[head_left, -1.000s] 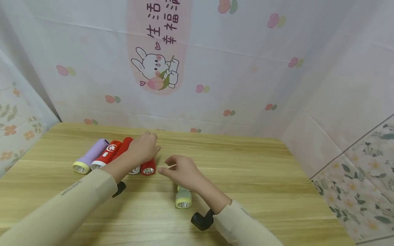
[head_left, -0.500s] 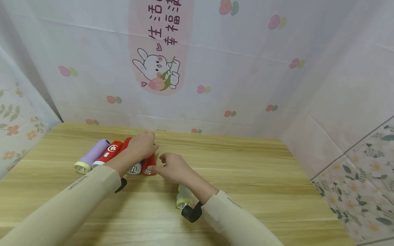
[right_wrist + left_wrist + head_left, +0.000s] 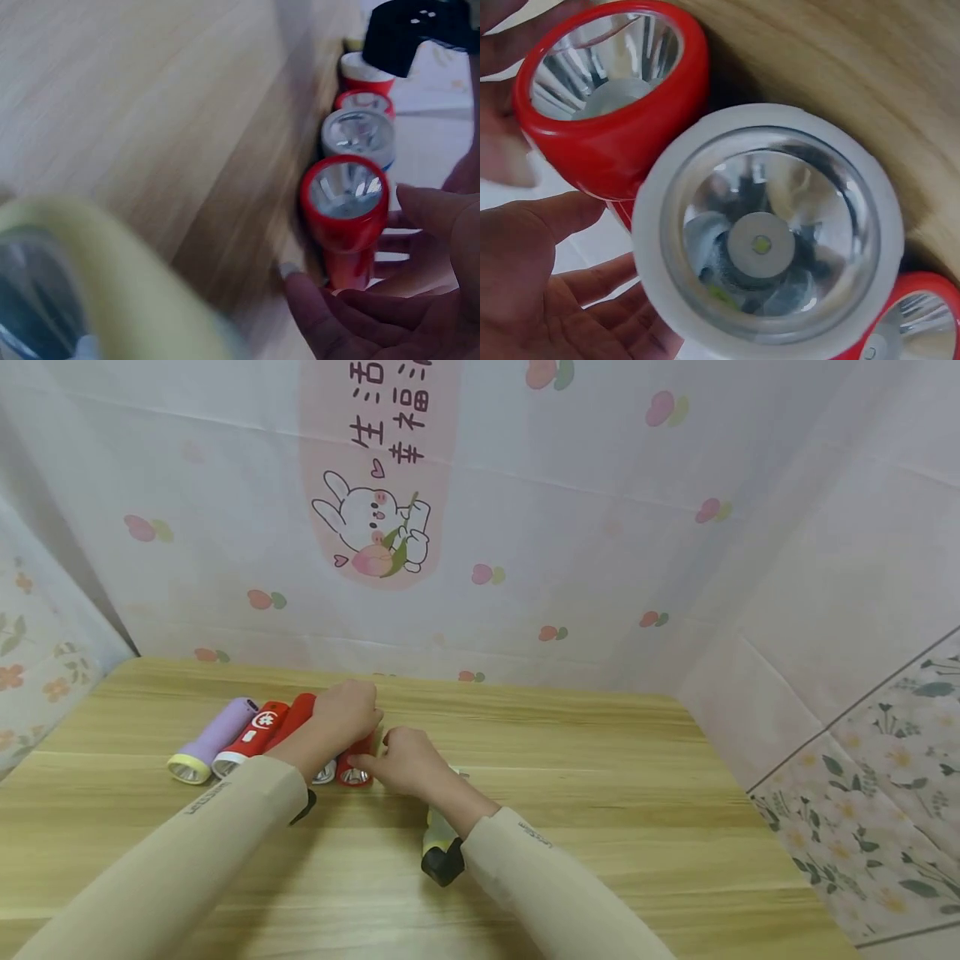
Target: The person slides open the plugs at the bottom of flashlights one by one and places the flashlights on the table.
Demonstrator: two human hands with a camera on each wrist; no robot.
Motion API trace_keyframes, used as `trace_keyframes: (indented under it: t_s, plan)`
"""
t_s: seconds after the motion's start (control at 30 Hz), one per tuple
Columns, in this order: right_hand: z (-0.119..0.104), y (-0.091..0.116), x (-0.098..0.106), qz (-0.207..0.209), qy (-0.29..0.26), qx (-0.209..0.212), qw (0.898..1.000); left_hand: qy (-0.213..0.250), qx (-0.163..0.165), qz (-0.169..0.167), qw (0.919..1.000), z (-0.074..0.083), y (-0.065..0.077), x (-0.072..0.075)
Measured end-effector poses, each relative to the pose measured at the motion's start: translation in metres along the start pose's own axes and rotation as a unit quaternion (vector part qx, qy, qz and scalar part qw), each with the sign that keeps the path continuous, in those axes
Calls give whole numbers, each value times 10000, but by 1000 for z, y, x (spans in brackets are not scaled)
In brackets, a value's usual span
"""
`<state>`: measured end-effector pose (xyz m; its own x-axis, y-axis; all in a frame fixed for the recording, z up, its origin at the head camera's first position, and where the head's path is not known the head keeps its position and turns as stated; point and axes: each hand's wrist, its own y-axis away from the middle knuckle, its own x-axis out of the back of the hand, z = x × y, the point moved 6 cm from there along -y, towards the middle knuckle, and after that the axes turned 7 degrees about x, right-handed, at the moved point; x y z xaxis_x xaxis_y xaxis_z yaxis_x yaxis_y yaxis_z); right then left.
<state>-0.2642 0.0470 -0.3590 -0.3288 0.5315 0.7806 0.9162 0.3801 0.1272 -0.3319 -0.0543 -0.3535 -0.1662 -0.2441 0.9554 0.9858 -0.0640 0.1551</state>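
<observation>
Lining the left part of a wooden tabletop (image 3: pixel 600 777), five flashlights lie side by side, lenses toward the bottom of the frame in the head view. From the left come a lilac flashlight (image 3: pixel 221 732) with a yellow rim, a red flashlight with a white emblem (image 3: pixel 257 735), a plain red flashlight (image 3: pixel 298 713), a white-rimmed flashlight (image 3: pixel 769 236) and, at the right end, a red-rimmed flashlight (image 3: pixel 347 229).

The left hand (image 3: pixel 345 714) reaches over the right half of the row. In the left wrist view its thumb points toward the red-rimmed flashlight's body and its fingers pass out of sight behind the white-rimmed head; whether they grip anything, I cannot tell.

The right hand (image 3: pixel 405 764) is at the row's right end, just left of the frame's centre. In the right wrist view its thumb and forefinger stand spread on either side of the red-rimmed flashlight, without closing on it.

Below the right forearm, near the lower middle of the head view, lies a pale green flashlight (image 3: pixel 437 828), partly covered by a black wrist mount (image 3: pixel 442 863). A printed cloth (image 3: pixel 592 460) with a rabbit hangs behind.
</observation>
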Motion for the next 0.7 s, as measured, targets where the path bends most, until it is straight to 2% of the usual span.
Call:
trace_keyframes:
  t_s: [0.2, 0.5, 0.7]
  plan:
    - [4, -5, -2, 36, -30, -123, 9999, 43, 95, -134, 9999, 2, -3, -2]
    - [-1, -5, -6, -125, -272, -102, 9995, 82, 119, -227, 9996, 7, -1, -4]
    - [-4, -5, -8, 62, -179, -79, 9998, -24, 112, -324, 9994, 11, 2, -2]
